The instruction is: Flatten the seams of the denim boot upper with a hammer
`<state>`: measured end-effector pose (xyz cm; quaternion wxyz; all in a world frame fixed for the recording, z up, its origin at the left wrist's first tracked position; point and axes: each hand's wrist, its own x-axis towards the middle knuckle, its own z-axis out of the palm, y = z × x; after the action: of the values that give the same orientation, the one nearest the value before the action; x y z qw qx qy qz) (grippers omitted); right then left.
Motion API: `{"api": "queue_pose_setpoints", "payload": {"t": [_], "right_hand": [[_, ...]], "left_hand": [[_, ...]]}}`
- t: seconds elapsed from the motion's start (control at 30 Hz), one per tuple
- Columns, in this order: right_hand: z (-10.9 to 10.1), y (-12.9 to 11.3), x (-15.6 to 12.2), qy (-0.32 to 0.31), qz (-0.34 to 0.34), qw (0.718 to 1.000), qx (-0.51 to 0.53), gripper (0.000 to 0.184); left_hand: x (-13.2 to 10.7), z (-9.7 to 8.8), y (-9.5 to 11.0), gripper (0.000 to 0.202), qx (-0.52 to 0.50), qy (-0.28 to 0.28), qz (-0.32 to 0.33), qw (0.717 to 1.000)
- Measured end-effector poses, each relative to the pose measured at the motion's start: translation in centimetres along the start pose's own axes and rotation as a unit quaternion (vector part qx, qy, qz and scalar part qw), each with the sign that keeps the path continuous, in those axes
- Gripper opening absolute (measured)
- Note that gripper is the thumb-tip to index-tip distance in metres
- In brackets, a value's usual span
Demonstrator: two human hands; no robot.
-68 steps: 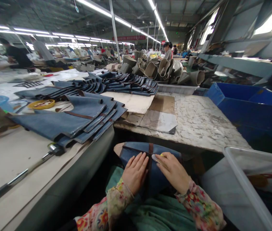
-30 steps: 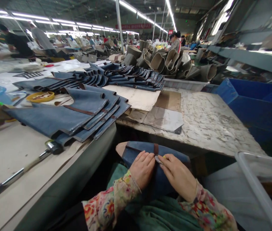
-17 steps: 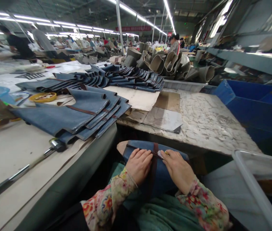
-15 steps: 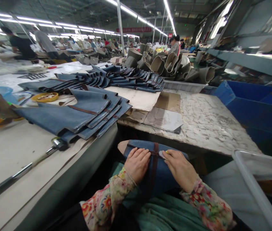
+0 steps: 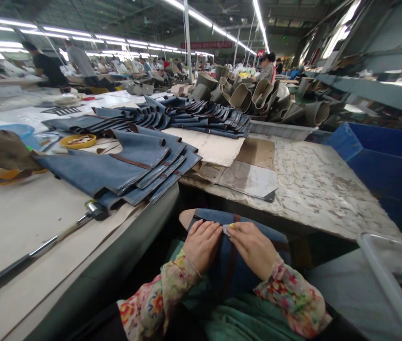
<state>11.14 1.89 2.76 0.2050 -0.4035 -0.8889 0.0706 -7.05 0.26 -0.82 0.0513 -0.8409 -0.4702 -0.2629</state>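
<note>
A blue leather-like piece with brown straps (image 5: 231, 284) is stretched over a form whose pale pointed end (image 5: 187, 219) sticks out at the left. It lies over my lap on green cloth (image 5: 236, 315). My left hand (image 5: 202, 244) rests on its upper left part, fingers laid over the surface close together. My right hand (image 5: 252, 246) is closed in a pinch on a small whitish piece with a yellow part (image 5: 226, 229), pressed to the blue surface beside my left fingertips. What the small piece is I cannot make out.
Stacked blue pieces (image 5: 133, 161) lie on the left table with a hammer-like tool (image 5: 96, 210) and a yellow dish (image 5: 78, 140). A worn table (image 5: 314, 184) stands ahead. Blue bins (image 5: 396, 166) and a whitish tub (image 5: 378, 265) are at the right. People work far behind.
My right hand has slid left along the blue piece with the small whitish piece, from the strap crossing to beside my left hand. The left hand stays put; the view has shifted slightly.
</note>
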Motion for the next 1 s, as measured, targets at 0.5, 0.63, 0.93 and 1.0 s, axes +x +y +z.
{"api": "queue_pose_setpoints", "payload": {"t": [0.5, 0.63, 0.93, 1.0], "right_hand": [[2.5, -3.4, 6.4, -0.035, -0.022, 0.999, 0.000, 0.021], [2.7, -3.6, 6.7, -0.034, -0.028, 0.999, -0.009, 0.021], [-0.2, -0.1, -0.1, -0.032, -0.023, 0.998, -0.055, 0.030], [-0.7, 0.9, -2.3, -0.016, -0.022, 0.996, -0.082, 0.030]], "left_hand": [[-1.6, -3.0, -4.5, 0.030, 0.029, -0.005, -0.105, 0.994], [-1.8, -2.9, -4.3, 0.029, 0.032, 0.000, -0.124, 0.992], [-1.7, -3.1, -4.0, 0.028, 0.041, 0.019, -0.110, 0.993], [-1.8, -3.1, -4.0, 0.028, 0.042, 0.023, -0.109, 0.993]]}}
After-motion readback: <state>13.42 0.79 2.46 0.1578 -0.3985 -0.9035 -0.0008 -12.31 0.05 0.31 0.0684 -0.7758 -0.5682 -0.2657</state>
